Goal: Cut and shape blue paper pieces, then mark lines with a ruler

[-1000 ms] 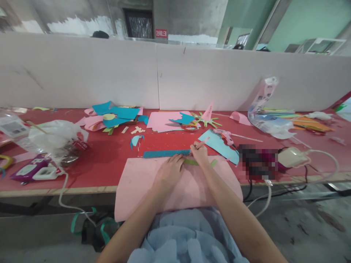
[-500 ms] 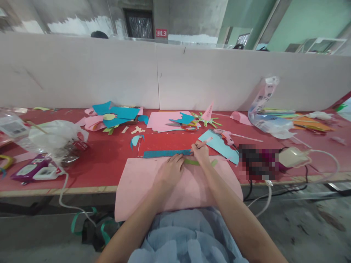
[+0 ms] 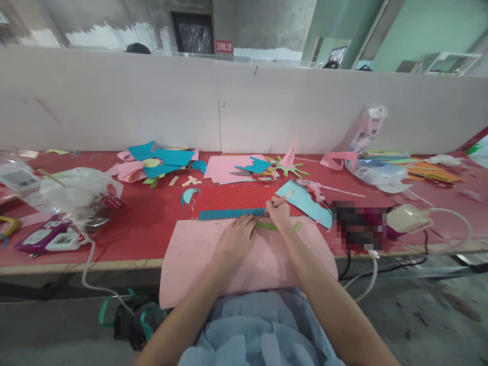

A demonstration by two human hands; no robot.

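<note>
My left hand (image 3: 238, 235) lies flat with its fingers stretched forward, the tips at the lower edge of a long blue strip (image 3: 231, 213) that looks like a ruler. In my right hand (image 3: 279, 212) is a slim pinkish pen (image 3: 286, 195), gripped between thumb and fingers, its lower end down by the strip's right end. The exact point of the tip is hidden by the fingers. Under both hands spreads a large pink sheet (image 3: 198, 262), overhanging the table's front edge. A narrow green paper strip (image 3: 266, 225) lies on it, partly covered by my right wrist.
Scissors (image 3: 263, 177) rest on pink sheets behind my hands. A pink glue gun (image 3: 315, 191) lies by light blue paper (image 3: 307, 204). Blue paper scraps (image 3: 173, 157) lie at back left, a plastic bag (image 3: 76, 190) farther left. A white panel (image 3: 152, 101) stands behind.
The curled pink paper piece at the back right now spreads farther right, over the plastic wrapper. My hands, the pen and the blue strip show almost no movement.
</note>
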